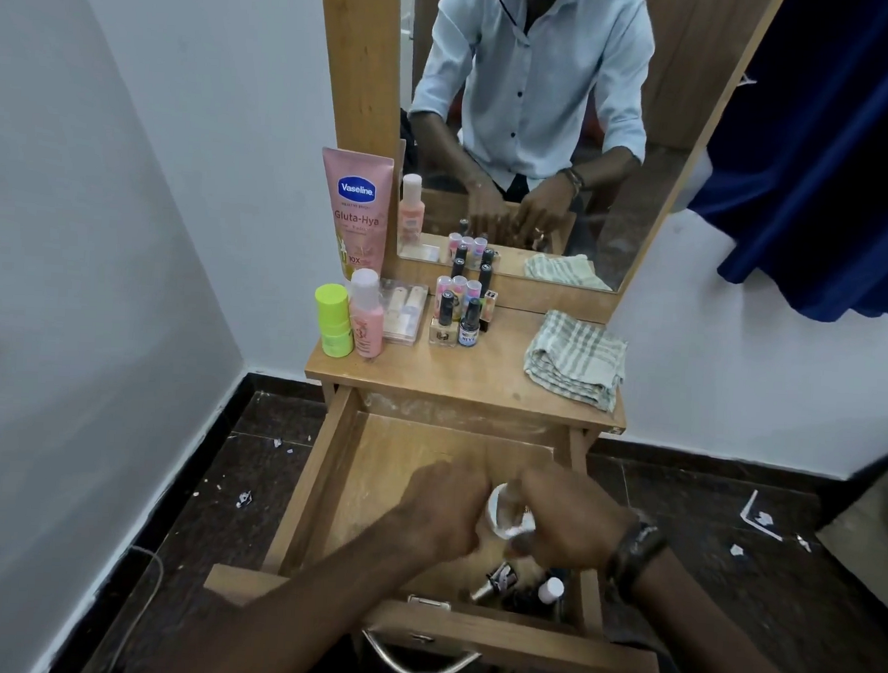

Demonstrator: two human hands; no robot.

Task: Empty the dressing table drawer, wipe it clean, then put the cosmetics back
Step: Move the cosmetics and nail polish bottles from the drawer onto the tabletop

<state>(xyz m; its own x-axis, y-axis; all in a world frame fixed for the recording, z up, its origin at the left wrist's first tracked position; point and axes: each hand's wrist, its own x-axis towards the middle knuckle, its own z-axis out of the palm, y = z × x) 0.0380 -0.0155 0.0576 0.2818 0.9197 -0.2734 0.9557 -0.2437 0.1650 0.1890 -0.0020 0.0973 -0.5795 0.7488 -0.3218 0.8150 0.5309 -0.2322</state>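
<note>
The wooden drawer (316, 484) is pulled out below the dressing table top (481, 374). Both my hands are inside it near the front. My left hand (443, 506) and my right hand (566, 523) are curled around a small white and clear jar (499, 514) between them; the image is blurred there. A few small cosmetics (521, 585) lie at the drawer's front right corner. On the table top stand a pink Vaseline tube (358, 208), a green container (333, 320), a pink bottle (366, 314), a clear palette (404, 311) and several nail polish bottles (461, 311).
A folded striped cloth (577, 358) lies on the right of the table top. The mirror (535, 120) rises behind it. A blue curtain (842, 166) hangs at the right. White wall stands at the left, and bits of debris dot the dark floor (730, 531).
</note>
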